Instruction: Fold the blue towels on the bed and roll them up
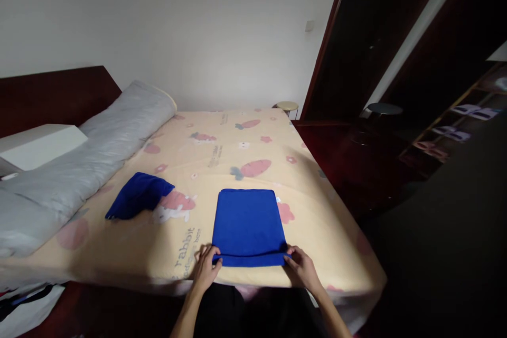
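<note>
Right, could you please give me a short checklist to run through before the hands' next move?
1. Left hand has a grip on the near left corner of the flat cloth: ok.
2. Right hand has a grip on the near right corner: ok.
3. Flat cloth lies fully on the bed: ok.
4. Crumpled cloth lies apart from it: ok.
5. Crumpled cloth is smoothed out: not ok.
6. Flat cloth's underside is free of creases: cannot tell.

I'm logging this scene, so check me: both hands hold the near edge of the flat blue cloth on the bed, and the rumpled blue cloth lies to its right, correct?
No, in the head view the rumpled blue cloth lies left of the flat blue cloth on the bed; the left hand and right hand do hold the latter's near edge.
</note>
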The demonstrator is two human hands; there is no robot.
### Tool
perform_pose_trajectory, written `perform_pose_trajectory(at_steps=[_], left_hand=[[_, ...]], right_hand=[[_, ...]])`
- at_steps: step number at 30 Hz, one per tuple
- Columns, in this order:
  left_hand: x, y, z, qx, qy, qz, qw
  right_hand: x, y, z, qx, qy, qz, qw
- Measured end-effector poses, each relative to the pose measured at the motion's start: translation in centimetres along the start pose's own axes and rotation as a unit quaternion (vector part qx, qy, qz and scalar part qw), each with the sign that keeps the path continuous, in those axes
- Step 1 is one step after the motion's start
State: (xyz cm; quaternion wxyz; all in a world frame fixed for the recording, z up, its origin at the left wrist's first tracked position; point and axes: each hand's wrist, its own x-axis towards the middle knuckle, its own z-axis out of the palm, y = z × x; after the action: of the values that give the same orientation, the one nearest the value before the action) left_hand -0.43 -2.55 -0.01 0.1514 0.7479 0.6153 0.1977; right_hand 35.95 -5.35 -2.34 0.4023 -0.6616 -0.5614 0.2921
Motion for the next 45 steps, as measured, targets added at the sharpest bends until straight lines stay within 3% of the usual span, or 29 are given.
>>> perform_pose_trajectory(at_steps=[9, 12, 14, 16, 18, 21, 25, 29, 31, 34, 38, 41, 43, 45], left_hand=[[0.5, -1.9, 1.9, 0.046, 0.105, -0.074, 0.991], [-0.1, -0.8, 2.5, 0.072, 0.145, -0.095, 0.982], [-0.7, 1.2, 3.3, 0.09, 0.16, -0.094, 0.979], [-1.2, 3.8, 4.4, 0.102, 0.146, -0.03, 0.983], [-1.6, 6.3, 5.6, 0.11, 0.107, 0.076, 0.985], [-2.2, 8.5, 6.9, 0.127, 0.055, 0.161, 0.977], [-2.4, 8.4, 7.4, 0.155, 0.013, 0.168, 0.973], [-2.3, 7.7, 7.2, 0.177, -0.015, 0.188, 0.966], [-2.4, 6.6, 6.5, 0.182, -0.029, 0.195, 0.963], [-2.8, 3.7, 4.7, 0.185, -0.021, 0.144, 0.972], [-3.4, 1.1, 3.1, 0.177, -0.003, 0.083, 0.981], [-3.5, 2.6, 3.9, 0.176, 0.041, 0.031, 0.983], [-3.5, 4.9, 5.1, 0.176, 0.075, 0.014, 0.981], [-3.3, 7.4, 6.3, 0.166, 0.071, 0.058, 0.982]], right_hand=[[-0.3, 1.0, 1.5, -0.04, 0.043, -0.046, 0.997], [-1.0, 1.4, 2.2, -0.068, 0.076, -0.072, 0.992], [-1.3, 1.7, 2.7, -0.081, 0.091, -0.085, 0.989], [-1.3, 2.1, 2.9, -0.09, 0.101, -0.095, 0.986], [-1.0, 2.6, 2.7, -0.097, 0.106, -0.104, 0.984], [-0.6, 2.8, 1.9, -0.103, 0.108, -0.113, 0.982], [-1.7, -0.3, 2.9, -0.129, 0.116, -0.132, 0.976], [-4.0, -5.3, 8.1, -0.181, -0.02, -0.235, 0.955], [-4.8, -5.8, 9.7, -0.212, -0.064, -0.272, 0.937], [-5.1, -3.1, 8.3, -0.251, -0.025, -0.25, 0.935], [-4.9, 1.9, 2.8, -0.277, -0.018, -0.17, 0.946], [-4.9, 2.1, 1.7, -0.288, -0.006, -0.12, 0.95], [-4.8, 0.4, 3.2, -0.295, 0.045, -0.111, 0.948], [-4.8, -1.7, 5.7, -0.286, 0.056, -0.151, 0.945]])
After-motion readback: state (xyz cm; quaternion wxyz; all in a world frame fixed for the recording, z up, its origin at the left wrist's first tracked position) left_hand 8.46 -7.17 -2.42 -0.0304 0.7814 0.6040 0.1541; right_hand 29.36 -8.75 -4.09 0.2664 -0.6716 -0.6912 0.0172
